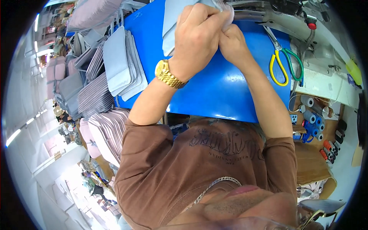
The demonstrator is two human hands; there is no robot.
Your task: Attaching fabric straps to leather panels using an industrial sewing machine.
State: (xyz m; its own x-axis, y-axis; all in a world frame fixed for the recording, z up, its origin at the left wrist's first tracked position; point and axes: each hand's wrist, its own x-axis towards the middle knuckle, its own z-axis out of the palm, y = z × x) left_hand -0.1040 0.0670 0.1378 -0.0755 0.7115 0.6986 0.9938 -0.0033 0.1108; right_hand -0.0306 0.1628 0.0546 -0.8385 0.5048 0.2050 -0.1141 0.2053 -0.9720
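Observation:
At the top of the blue table (214, 96), my left hand (196, 38) and my right hand (233, 44) come together, fingers closed on a light grey fabric piece (170, 23). A bunched bit of that cloth shows between them, while the rest lies flat under and left of my left hand. My fingertips are partly hidden. Just beyond my hands is the metal sewing machine (249, 15). To the right of my right hand lie scissors (283, 65) with one yellow and one green handle loop. A stack of grey fabric pieces (119, 61) rests at the table's left edge.
Bundles of striped fabric (109, 128) and pink fabric (94, 13) are piled left of the table. Right of it are thread spools (316, 120) and a cardboard box (314, 165). A red-tipped machine part (311, 26) stands near the upper right. People are in the far left background.

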